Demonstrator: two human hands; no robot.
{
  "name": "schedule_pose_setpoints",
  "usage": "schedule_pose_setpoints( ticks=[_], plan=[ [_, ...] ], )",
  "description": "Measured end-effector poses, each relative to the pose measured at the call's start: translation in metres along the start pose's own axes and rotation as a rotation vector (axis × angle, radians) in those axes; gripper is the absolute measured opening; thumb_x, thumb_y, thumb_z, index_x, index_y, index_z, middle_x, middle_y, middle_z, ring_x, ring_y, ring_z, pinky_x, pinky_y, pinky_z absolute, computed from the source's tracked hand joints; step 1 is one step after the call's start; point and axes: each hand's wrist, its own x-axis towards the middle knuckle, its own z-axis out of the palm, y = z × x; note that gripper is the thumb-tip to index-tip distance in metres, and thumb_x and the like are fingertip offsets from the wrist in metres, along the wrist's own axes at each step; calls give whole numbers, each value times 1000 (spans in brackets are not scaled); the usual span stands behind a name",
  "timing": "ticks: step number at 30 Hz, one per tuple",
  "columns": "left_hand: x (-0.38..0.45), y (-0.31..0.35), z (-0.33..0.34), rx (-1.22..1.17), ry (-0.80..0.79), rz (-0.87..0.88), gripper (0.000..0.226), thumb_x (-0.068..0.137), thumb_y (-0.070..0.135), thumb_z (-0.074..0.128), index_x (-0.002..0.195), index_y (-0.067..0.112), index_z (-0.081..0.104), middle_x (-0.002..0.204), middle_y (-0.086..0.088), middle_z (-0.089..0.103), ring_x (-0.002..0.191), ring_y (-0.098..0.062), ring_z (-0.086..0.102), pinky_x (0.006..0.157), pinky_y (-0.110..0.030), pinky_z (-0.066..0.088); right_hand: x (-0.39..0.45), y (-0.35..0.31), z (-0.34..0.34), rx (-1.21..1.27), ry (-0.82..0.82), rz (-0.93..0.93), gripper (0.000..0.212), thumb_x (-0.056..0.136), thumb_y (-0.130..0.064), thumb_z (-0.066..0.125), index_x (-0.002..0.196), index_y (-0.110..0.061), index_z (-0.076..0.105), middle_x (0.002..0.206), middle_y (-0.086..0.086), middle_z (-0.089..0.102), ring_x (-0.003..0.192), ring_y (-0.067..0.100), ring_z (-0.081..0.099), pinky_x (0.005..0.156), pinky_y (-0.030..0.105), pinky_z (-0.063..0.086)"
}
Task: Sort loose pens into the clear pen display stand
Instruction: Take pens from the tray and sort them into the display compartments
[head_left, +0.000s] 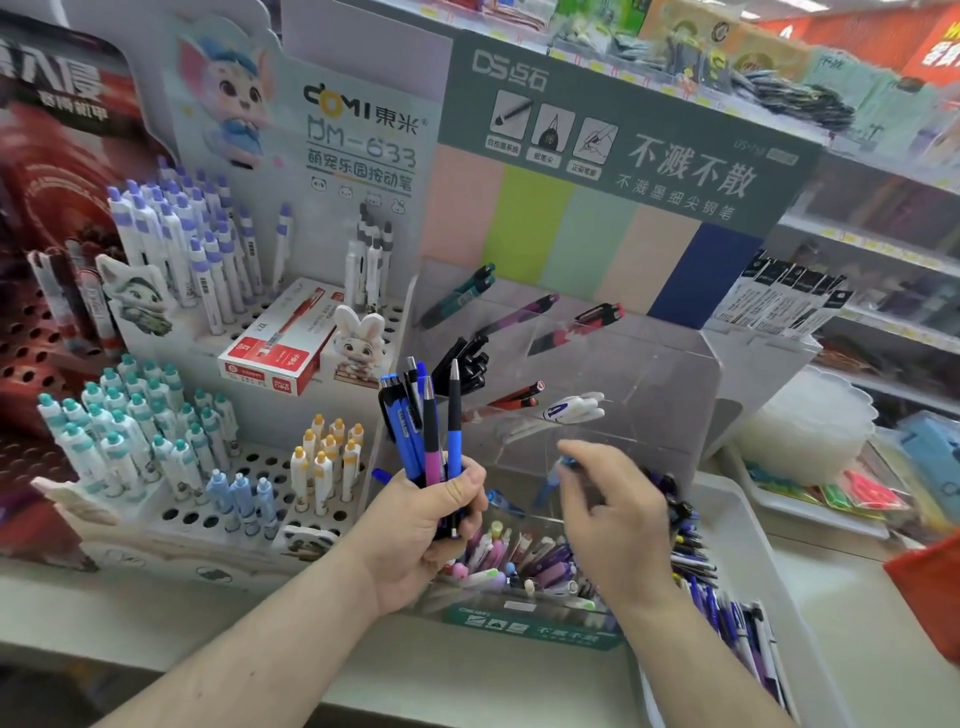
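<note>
Your two bare forearms reach over the pale counter (156, 613) toward the clear pen display stand (649, 364). Your left hand (421, 525) grips a bundle of pens (423, 415), blue and purple, held upright just left of the stand. Your right hand (613, 514) hovers over the stand's front compartment, fingers curled around a blue pen (556, 475) that is partly hidden. Loose pens (524, 561) fill the front compartment below both hands, and more lie in a white tray (810, 597) at right. Cartoon pen racks (218, 322) stand at left.
</note>
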Motion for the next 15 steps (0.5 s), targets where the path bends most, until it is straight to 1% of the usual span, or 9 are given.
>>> schedule_pose_setpoints(
  ticks=[2,4,5,7,9,11,13,14,15],
  plan=[
    [-1,1,-1,1,0,-9,15,77,21,68,75,11,56,65,-4,54,50,-12,46,35,-16,25,-5,3,10,-57,-138,-44,31,83,-2,70,113,-8,71,94,0,72,81,14,66,75,27,55],
    [-1,3,-2,2,1,-8,14,76,21,68,75,12,58,66,-5,54,51,-12,46,35,-16,24,-10,3,18,-101,-272,-50,41,78,1,76,115,-14,68,89,-2,72,76,14,63,70,28,54],
    [-1,3,-3,6,3,-6,13,75,21,69,74,13,59,66,-5,55,52,-13,46,35,-16,24,-12,2,20,-106,-329,-51,41,75,3,76,110,-16,67,87,-4,71,75,13,62,70,29,55],
    [-2,5,-5,25,1,-7,10,74,21,69,73,14,62,67,-6,56,52,-13,47,35,-16,25,-13,-2,24,-117,-420,-38,34,73,1,73,101,-18,67,86,-5,70,76,13,62,68,35,56],
    [-3,5,-7,45,-17,-13,8,75,21,70,71,16,64,69,-6,57,53,-13,48,36,-16,26,-12,-6,24,-161,-482,-7,28,73,-4,65,97,-17,69,83,-5,70,75,18,64,67,38,56],
    [-5,7,-8,66,-36,-20,9,77,21,69,70,17,64,70,-6,57,53,-13,48,36,-17,26,-6,-9,23,-226,-549,7,30,70,-8,59,96,-17,71,82,-3,71,77,24,65,67,41,55],
    [-6,9,-10,118,-45,-20,14,82,19,67,68,18,64,69,-5,56,54,-13,49,37,-17,26,0,-14,21,-265,-576,6,38,68,-8,59,103,-16,73,91,-1,72,85,27,66,75,43,56],
    [-7,10,-11,152,-45,-16,18,86,17,66,68,19,63,69,-6,56,54,-13,49,37,-17,26,4,-17,18,-248,-539,27,41,69,-5,62,106,-15,73,96,-1,73,89,25,66,79,40,56],
    [-7,10,-12,186,-42,-14,22,89,15,65,68,19,63,69,-6,56,55,-14,49,38,-18,27,8,-23,14,-199,-466,73,40,70,-1,64,107,-15,73,97,-3,72,91,21,66,82,35,55]
  ],
)
